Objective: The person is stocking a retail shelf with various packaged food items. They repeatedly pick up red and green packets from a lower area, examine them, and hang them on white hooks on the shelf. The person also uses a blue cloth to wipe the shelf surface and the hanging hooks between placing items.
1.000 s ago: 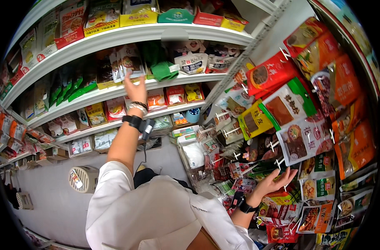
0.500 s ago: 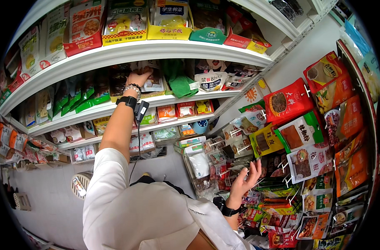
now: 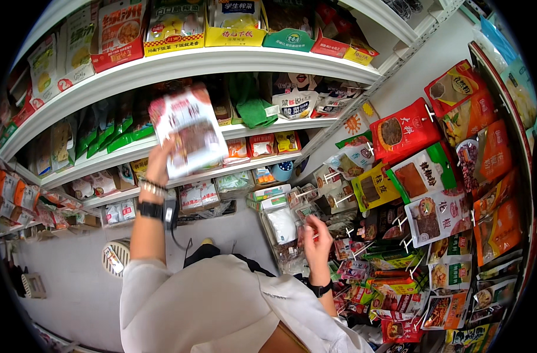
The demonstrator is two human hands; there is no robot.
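Observation:
My left hand (image 3: 158, 162) grips a white spice packet (image 3: 199, 144) by its edge, in front of the middle shelf. The packet has a red top and a dark brown panel, and is slightly blurred by motion. A black band and a beaded bracelet circle that wrist. My right hand (image 3: 317, 238) is raised beside the hanging packets, its fingers loosely bent and apart, with no thing visibly held. To its right hang a yellow packet (image 3: 376, 187), a green-and-white packet (image 3: 418, 179) and a white-and-pink packet (image 3: 436, 217) much like the one in my left hand.
White shelves (image 3: 221, 62) curve across the top, stocked with boxed packets. A green cloth-like item (image 3: 254, 109) lies on the middle shelf. White hooks (image 3: 362, 250) stick out from the rack at right. A round slatted stool (image 3: 117, 257) stands on the grey floor (image 3: 74, 294).
My left hand has come back from the middle shelf with the white spice packet in it. My right hand has shifted left, and its fingers have curled more.

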